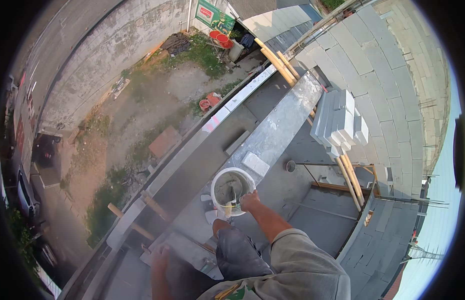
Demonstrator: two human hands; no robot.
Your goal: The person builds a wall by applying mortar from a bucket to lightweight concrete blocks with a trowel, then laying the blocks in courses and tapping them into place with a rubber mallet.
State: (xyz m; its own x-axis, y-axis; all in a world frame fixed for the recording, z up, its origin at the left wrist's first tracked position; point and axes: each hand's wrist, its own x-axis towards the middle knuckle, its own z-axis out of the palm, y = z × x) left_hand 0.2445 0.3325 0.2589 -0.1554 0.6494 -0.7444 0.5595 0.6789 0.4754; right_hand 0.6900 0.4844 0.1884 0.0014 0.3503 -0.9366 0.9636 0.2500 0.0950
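My right hand (250,200) is closed on the right rim of a white bucket (214,189) in front of me. Grey, wet-looking mortar (224,189) coats the inside of the bucket. A trowel (233,196) stands in it, its pale handle leaning toward the near rim. Low on the left, my left hand (161,256) hangs near a grey ledge, away from the bucket. Motion smears its fingers, so I cannot make out whether it holds anything. Just beyond the bucket, a pale block (256,163) lies on a long, mortar-stained plank (287,119).
Pale blocks (337,119) are stacked to the right, near bamboo poles (350,180). A small bucket (291,166) stands below the plank. On the left, a wall edge (162,184) drops to a yard (127,135) far below. A block wall (372,65) rises at the far right.
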